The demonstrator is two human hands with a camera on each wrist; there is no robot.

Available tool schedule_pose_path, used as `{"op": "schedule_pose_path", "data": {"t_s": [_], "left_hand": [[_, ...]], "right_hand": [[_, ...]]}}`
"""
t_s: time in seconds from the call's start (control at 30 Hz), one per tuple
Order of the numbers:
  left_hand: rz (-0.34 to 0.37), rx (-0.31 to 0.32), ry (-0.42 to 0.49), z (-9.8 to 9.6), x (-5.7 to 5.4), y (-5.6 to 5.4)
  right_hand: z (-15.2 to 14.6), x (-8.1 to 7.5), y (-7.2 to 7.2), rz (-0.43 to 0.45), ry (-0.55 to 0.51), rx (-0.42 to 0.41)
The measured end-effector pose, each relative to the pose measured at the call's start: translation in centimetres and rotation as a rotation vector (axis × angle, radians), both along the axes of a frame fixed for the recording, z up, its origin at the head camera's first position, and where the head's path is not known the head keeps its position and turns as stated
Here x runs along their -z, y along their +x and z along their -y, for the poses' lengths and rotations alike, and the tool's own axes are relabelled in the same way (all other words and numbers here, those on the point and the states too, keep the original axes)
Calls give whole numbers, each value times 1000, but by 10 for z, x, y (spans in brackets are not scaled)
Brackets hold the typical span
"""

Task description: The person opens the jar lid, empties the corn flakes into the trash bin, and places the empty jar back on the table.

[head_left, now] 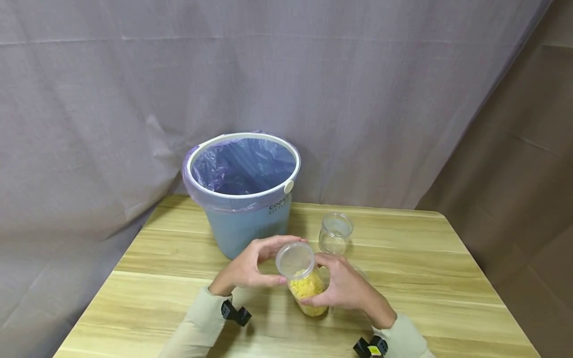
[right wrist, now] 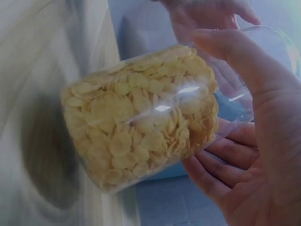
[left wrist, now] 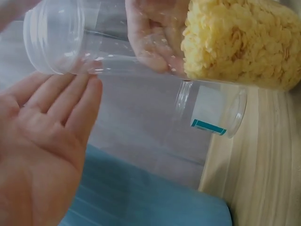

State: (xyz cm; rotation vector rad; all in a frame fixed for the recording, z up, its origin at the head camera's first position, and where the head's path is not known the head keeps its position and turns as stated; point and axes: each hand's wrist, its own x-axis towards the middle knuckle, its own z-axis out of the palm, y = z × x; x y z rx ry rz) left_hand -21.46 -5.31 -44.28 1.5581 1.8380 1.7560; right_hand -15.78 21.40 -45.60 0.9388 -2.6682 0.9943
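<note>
A clear plastic jar [head_left: 309, 293] holds yellow cereal flakes [right wrist: 141, 117] in its lower part and has a translucent lid [head_left: 295, 260] on top. My right hand [head_left: 342, 283] grips the jar by its side, thumb on the near side, and it hangs tilted above the table. Beside the lid is my left hand [head_left: 252, 263], thumb and fingers spread apart. In the left wrist view, the left fingers [left wrist: 70, 101] are mostly straight, with their tips at the lid's edge; whether they press on it I cannot tell.
A light blue bucket [head_left: 246, 231] with a white rim and a purplish liner bag stands behind my left hand. Further back, right of the bucket, an open clear jar [head_left: 334, 236] stands on the wooden table [head_left: 425, 278]. Grey cloth [head_left: 358, 99] hangs behind the table.
</note>
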Motion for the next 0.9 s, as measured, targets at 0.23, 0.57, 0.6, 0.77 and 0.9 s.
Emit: {"op": "schedule_pose_path", "data": {"t_s": [0.23, 0.57, 0.6, 0.77, 0.9], "left_hand": [[10, -162, -91, 1, -2, 2], [-445, -161, -246, 13, -33, 6], [-491, -154, -280, 13, -38, 6], [-585, -130, -430, 12, -61, 6], [-612, -181, -497, 9, -69, 9]], "right_hand": [[-3, 3, -1, 18, 20, 43], [1, -2, 4, 7, 43, -47], [2, -3, 4, 7, 43, -54], [4, -5, 5, 20, 47, -57], [4, -6, 6, 27, 56, -58]]}}
